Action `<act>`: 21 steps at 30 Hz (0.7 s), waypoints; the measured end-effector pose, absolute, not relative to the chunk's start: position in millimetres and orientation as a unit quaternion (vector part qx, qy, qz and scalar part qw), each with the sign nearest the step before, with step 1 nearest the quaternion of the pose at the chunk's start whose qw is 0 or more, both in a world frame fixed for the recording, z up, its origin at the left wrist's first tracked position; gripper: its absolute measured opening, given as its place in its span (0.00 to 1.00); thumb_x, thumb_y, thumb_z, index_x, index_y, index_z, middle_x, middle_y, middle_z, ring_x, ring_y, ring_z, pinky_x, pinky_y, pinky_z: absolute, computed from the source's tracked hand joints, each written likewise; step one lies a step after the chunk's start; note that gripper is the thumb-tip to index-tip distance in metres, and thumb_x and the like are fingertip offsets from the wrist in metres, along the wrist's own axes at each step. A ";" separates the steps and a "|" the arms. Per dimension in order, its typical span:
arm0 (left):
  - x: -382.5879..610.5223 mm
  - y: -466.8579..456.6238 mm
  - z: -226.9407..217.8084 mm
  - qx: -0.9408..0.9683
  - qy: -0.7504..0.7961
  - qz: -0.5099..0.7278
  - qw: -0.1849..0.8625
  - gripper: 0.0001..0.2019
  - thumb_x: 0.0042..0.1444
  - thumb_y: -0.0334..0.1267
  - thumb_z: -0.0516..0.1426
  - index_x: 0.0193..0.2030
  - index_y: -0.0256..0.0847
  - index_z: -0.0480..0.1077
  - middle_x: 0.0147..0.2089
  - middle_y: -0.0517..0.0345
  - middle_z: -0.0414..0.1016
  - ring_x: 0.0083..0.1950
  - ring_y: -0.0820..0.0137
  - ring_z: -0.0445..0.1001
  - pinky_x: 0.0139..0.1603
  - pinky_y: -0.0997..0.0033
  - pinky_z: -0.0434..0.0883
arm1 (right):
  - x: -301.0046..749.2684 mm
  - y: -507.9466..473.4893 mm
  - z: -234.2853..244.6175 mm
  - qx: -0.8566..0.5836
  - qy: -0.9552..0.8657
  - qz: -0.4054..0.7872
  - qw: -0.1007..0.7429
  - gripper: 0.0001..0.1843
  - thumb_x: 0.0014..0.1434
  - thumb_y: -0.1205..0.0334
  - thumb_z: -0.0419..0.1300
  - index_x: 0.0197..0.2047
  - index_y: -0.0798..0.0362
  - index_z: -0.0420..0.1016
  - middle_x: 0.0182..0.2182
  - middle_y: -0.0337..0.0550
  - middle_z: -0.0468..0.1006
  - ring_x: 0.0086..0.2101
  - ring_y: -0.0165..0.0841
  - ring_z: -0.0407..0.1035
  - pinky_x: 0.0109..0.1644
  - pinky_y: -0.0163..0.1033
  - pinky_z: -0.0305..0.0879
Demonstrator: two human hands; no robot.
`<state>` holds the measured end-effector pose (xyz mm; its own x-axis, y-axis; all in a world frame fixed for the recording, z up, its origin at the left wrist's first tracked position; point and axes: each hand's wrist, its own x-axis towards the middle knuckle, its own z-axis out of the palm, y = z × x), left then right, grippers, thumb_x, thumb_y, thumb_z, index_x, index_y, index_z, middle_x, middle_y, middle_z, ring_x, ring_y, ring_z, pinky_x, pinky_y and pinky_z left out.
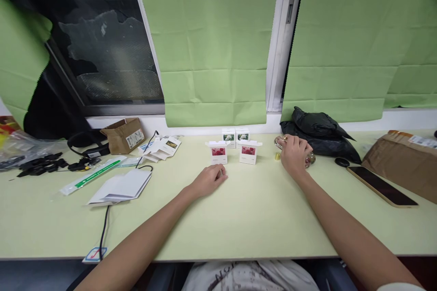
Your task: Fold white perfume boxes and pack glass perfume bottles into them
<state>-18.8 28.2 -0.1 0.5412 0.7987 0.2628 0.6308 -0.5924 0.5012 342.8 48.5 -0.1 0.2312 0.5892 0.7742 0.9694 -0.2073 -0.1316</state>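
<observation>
My left hand (209, 180) rests on the table, fingers curled in together, and nothing shows in it. Just beyond it stands a small white box with a red picture (219, 153), its top flaps raised. A matching open-topped box (248, 153) is to its right. Farther right, my right hand (294, 152) is closed over a group of small glass jars (310, 160). Its fingers hide most of the jar in its grasp. Beside the fingers a small gold-coloured piece (277, 156) sits on the table.
Two white boxes with green pictures (235, 137) stand behind. On the right are a black plastic bag (317, 134), a phone (380, 185) and a brown package (404, 163). Folded white cards (128, 185), a cardboard box (125, 136) and cables lie left.
</observation>
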 end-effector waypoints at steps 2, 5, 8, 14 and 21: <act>-18.7 28.2 0.2 0.860 0.415 0.238 0.177 0.10 0.67 0.47 0.55 0.41 0.44 0.70 0.34 0.59 0.74 0.36 0.65 0.70 0.37 0.66 0.64 | 337.4 45.4 5.0 -0.689 -0.551 -0.292 0.368 0.20 0.74 0.59 0.43 0.60 0.58 0.68 0.52 0.61 0.73 0.53 0.51 0.60 0.57 0.52 0.47; -18.8 28.6 -0.3 0.861 0.413 0.240 0.175 0.10 0.67 0.47 0.55 0.41 0.44 0.70 0.34 0.59 0.74 0.37 0.65 0.70 0.37 0.66 0.64 | 329.6 39.0 7.0 -0.636 -0.586 -0.269 0.424 0.21 0.75 0.57 0.41 0.60 0.58 0.67 0.54 0.62 0.72 0.53 0.50 0.63 0.58 0.52 0.52; -19.1 28.8 -1.4 0.861 0.413 0.243 0.172 0.10 0.67 0.47 0.55 0.41 0.44 0.71 0.34 0.59 0.74 0.36 0.64 0.71 0.37 0.66 0.64 | 318.6 30.6 1.7 -0.544 -0.653 -0.236 0.471 0.21 0.75 0.58 0.41 0.61 0.57 0.66 0.55 0.62 0.73 0.56 0.50 0.64 0.61 0.54 0.56; -17.6 24.6 -0.5 0.857 0.403 0.246 0.205 0.13 0.68 0.50 0.54 0.45 0.45 0.72 0.35 0.59 0.74 0.35 0.66 0.71 0.36 0.67 0.65 | 275.3 11.7 -9.9 -0.376 -0.779 -0.110 0.489 0.19 0.75 0.59 0.44 0.64 0.50 0.64 0.53 0.57 0.74 0.54 0.48 0.68 0.60 0.57 0.65; -7.0 17.5 -6.8 0.842 0.387 0.277 0.254 0.24 0.63 0.54 0.60 0.61 0.46 0.69 0.49 0.54 0.75 0.35 0.69 0.70 0.38 0.67 0.69 | 239.8 -1.5 -10.6 -0.358 -0.812 0.056 0.457 0.15 0.76 0.58 0.48 0.62 0.46 0.67 0.52 0.51 0.75 0.53 0.44 0.70 0.58 0.51 0.69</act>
<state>-7.0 17.5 -6.8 0.5470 0.7924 0.2700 0.5113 -0.5716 0.6418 239.8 -1.5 -10.6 -0.3252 0.6330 0.7025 0.5313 0.7369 -0.4180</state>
